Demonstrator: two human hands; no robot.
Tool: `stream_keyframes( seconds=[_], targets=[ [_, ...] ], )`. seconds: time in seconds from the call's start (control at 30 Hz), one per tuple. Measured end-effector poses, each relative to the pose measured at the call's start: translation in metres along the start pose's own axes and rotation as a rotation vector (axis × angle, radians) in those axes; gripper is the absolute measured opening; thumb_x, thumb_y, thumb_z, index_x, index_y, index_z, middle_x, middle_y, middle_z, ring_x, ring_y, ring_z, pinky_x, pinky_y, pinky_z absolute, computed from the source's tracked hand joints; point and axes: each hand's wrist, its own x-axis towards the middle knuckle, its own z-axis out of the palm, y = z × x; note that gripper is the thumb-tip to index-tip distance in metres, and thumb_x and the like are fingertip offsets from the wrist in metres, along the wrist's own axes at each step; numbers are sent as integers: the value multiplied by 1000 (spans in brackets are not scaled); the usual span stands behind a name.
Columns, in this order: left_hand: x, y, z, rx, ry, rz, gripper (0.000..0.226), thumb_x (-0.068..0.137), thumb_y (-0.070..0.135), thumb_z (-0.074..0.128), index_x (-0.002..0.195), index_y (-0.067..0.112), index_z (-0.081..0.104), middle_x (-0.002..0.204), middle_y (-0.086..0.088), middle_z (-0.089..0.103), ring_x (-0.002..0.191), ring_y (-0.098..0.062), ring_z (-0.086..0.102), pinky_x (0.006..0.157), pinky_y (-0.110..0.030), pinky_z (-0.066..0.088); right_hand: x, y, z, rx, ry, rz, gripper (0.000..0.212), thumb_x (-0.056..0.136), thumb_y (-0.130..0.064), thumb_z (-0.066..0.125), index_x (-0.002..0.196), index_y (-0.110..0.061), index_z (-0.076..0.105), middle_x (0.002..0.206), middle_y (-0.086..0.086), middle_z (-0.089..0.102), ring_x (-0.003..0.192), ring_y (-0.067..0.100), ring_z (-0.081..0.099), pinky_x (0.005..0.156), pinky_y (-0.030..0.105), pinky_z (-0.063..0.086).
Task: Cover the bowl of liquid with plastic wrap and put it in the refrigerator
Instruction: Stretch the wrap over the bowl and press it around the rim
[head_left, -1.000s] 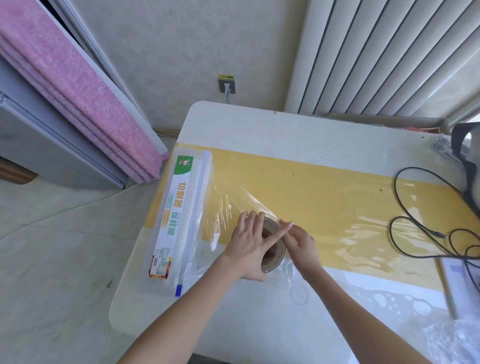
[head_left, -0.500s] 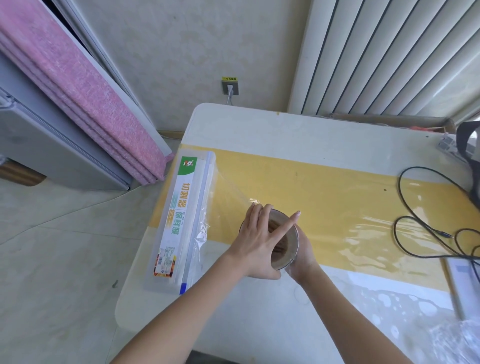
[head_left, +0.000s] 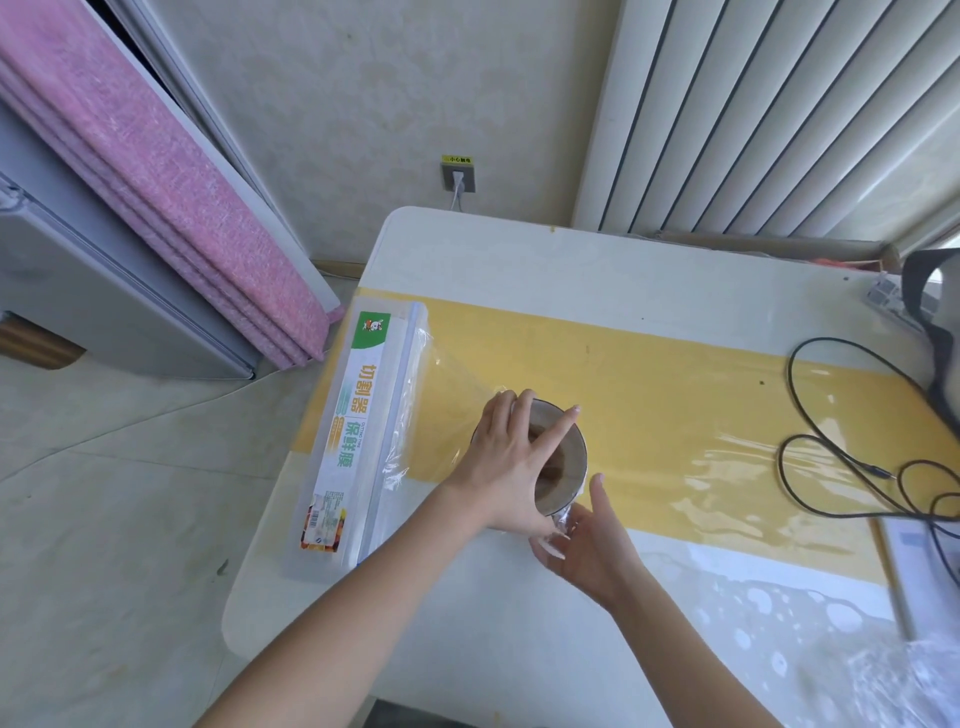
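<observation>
One bowl (head_left: 558, 462) of brown liquid, on the table (head_left: 519, 613), under the left hand (head_left: 506, 467): fingers (head_left: 558, 428) spread flat, pressing plastic wrap (head_left: 452, 384) on its rim. Film now drawn taut from the dispenser box (head_left: 358, 431) left of the fingers. Right hand (head_left: 587, 545), shifted below the bowl since a moment ago, pinching film under its near side. Nearly covered; uncut yet, apparently.

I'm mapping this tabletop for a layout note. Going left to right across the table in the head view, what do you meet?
White plastic wrap dispenser box → left hand → round brown bowl of liquid → black coiled cable.
</observation>
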Motion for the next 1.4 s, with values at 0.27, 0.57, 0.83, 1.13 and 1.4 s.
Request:
stream_keyframes(
  seconds=[0.27,0.57,0.83,1.13,1.4],
  targets=[
    [0,-7,-3,1,-8,-50,121,53,76,59,149,29,3,139,-23,22,125,-43,23,111,-50,20,1,-1,8,220,236,-97,21,104,-22,37,95,-7,48,84,9,59,72,21,58,67,35,50],
    [2,-12,-8,36,-4,-77,118,56,75,57,150,28,3,141,-24,20,126,-43,23,110,-49,19,-15,12,24,-97,37,-162,31,97,-40,51,79,-14,56,78,-1,58,72,16,55,70,30,48],
    [1,-11,-8,3,-46,-109,122,54,72,62,149,30,-2,145,-24,14,131,-42,17,113,-48,16,0,3,18,431,180,-79,25,104,-20,40,83,-8,47,89,11,56,68,19,65,62,30,60],
    [1,-13,-12,8,-59,-118,124,54,72,64,149,30,-3,144,-23,13,130,-41,16,112,-46,15,-3,9,22,-127,170,-320,29,94,-35,59,76,-12,60,86,7,61,88,20,59,86,32,50],
    [-1,-4,-10,-54,-77,-103,122,53,65,68,148,31,-1,144,-21,14,131,-40,15,113,-46,17,11,1,35,327,224,-215,31,99,-13,41,68,-11,46,68,6,45,61,20,47,62,29,45]
  ],
)
